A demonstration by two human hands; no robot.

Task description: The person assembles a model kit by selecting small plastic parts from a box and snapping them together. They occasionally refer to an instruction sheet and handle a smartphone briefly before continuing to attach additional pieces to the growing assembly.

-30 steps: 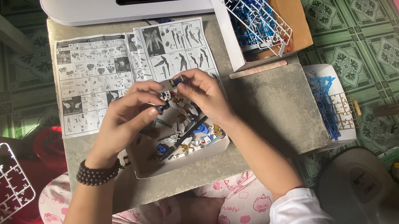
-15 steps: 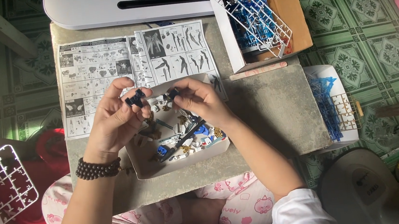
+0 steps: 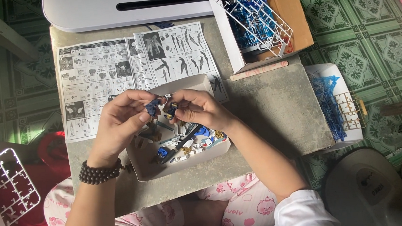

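My left hand (image 3: 118, 122) pinches a small dark blue model part (image 3: 152, 107) between thumb and fingers. A beaded bracelet circles that wrist. My right hand (image 3: 197, 107) holds another small blue and yellow model piece (image 3: 170, 110) right beside it, the two pieces almost touching. Both hands hover over a shallow white cardboard tray (image 3: 145, 167) that holds several loose blue, white and gold model parts (image 3: 189, 145). The tray sits on a grey stone table (image 3: 268, 112).
An unfolded instruction sheet (image 3: 97, 73) lies behind the tray. A cardboard box (image 3: 294, 19) with blue and white part frames stands back right, a thin stick (image 3: 259, 70) in front of it. Another white part frame (image 3: 8, 185) is at the left, blue frames (image 3: 331, 102) at the right.
The hands came apart briefly, the left one lifting its blue part away, and have now drawn together again over the tray with the two pieces side by side.
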